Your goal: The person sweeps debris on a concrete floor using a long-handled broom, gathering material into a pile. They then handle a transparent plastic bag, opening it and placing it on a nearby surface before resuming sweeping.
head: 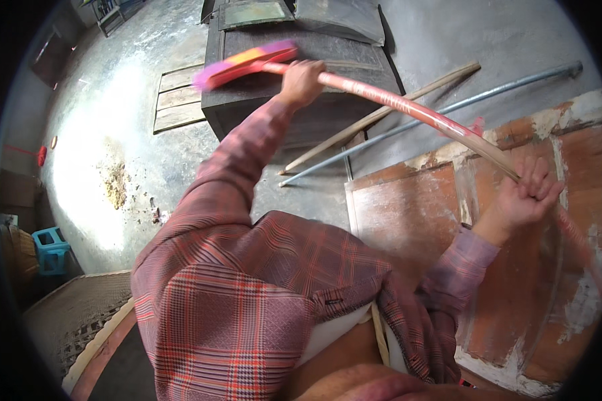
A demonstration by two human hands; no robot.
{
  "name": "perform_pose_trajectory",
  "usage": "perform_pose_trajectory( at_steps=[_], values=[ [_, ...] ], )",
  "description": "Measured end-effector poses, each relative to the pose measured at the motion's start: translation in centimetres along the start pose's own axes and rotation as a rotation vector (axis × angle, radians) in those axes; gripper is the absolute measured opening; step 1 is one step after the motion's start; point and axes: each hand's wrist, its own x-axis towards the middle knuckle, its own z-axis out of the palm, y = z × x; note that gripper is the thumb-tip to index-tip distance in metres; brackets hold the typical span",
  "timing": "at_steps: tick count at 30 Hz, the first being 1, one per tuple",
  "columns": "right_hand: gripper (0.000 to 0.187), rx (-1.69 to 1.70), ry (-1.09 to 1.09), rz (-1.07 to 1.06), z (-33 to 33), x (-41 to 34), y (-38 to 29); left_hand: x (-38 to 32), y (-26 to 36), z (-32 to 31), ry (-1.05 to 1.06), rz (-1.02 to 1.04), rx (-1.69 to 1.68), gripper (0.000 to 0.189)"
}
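My left hand [302, 82] grips the red handle [371, 92] of a push broom close to its head. Beyond that hand, the broom head [251, 64], with purple and orange bristles and a red block, appears over the top of a dark wooden chest [261, 87]. Whether it touches the chest, I cannot tell. My right hand [529, 193] is closed around the handle farther along. Past it, the reddish end of the handle blurs in front of a worn wooden door panel [511, 280].
A wooden pole [381, 118] and a metal pipe [431, 118] lean by the grey wall. A heap of yellowish debris [114, 180] lies on the concrete floor, with a slatted wooden piece [180, 97] beside the chest. A blue plastic stool [51, 250] and woven furniture [80, 311] are at left.
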Motion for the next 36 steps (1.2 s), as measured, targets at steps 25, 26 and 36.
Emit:
perform_pose_trajectory(
  at_steps=[25, 26, 36],
  values=[
    [0.036, 0.224, -0.081, -0.097, -4.2, -4.9, -8.4, -3.1, 9.3, -11.5, 0.039, 0.159, 0.026, 0.027],
    [0.035, 0.191, -0.081, -0.141, -4.7, -4.9, -10.0, -1.8, 9.8, -10.2, 0.032, 0.196, -0.026, 0.025],
    [0.035, -0.573, 0.179, -0.294, -4.2, -4.8, -16.4, 3.4, 14.6, 8.8, -0.239, 0.223, -0.509, 0.009]
  ],
)
